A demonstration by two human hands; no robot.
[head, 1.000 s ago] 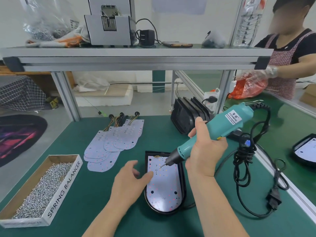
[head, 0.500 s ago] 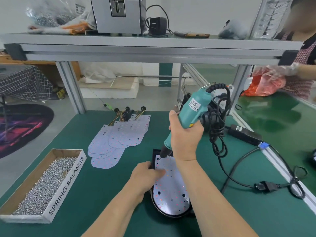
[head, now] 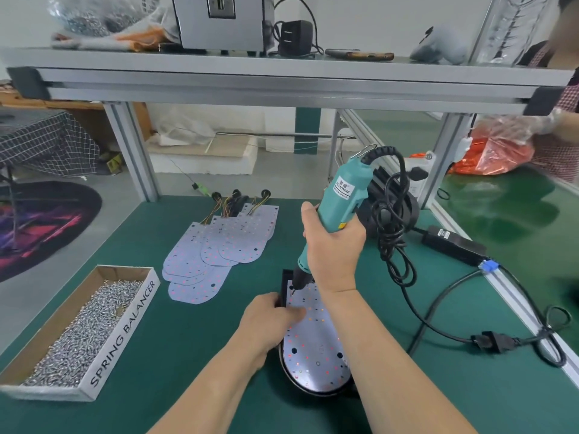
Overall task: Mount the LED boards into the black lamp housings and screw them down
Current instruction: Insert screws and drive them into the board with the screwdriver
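Screwdriver (head: 340,208) near-upright, tip on LED board (head: 313,349) — right hand (head: 333,255) grips it, left hand (head: 266,321) grips housing (head: 285,278).

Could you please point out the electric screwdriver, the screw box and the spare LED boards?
electric screwdriver (head: 344,198): head view, teal body.
screw box (head: 123,332): head view, lettered side wall.
spare LED boards (head: 238,239): head view, top board's face.

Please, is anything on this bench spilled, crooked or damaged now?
Nothing is spilled or damaged. The screws lie inside their cardboard box, and the LED board sits flat in the black housing. Only the black cord of the screwdriver looks untidy: it hangs in a tangled bunch beside the right hand and might snag.
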